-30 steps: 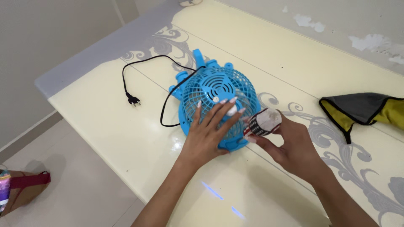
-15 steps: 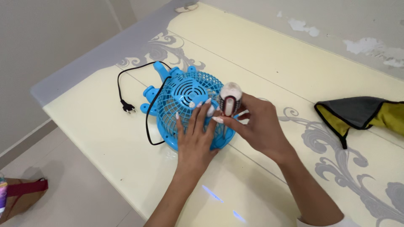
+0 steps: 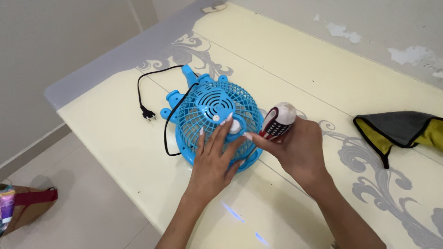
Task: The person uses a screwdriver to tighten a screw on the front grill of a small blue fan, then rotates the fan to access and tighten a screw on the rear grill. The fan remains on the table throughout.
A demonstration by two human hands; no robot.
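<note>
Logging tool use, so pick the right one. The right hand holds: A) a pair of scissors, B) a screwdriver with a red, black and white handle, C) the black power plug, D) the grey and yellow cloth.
B: the right hand wraps the screwdriver with a red, black and white handle, angled toward the round blue plastic fan.

Blue fan [image 3: 210, 110] (black cord [image 3: 152, 99])

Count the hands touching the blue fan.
2: the left hand lies flat on the blue fan grille; the right hand, gripping a screwdriver, touches its edge.

One fan [image 3: 214, 121], one screwdriver [image 3: 276, 122], one cloth [image 3: 400, 131]
</note>
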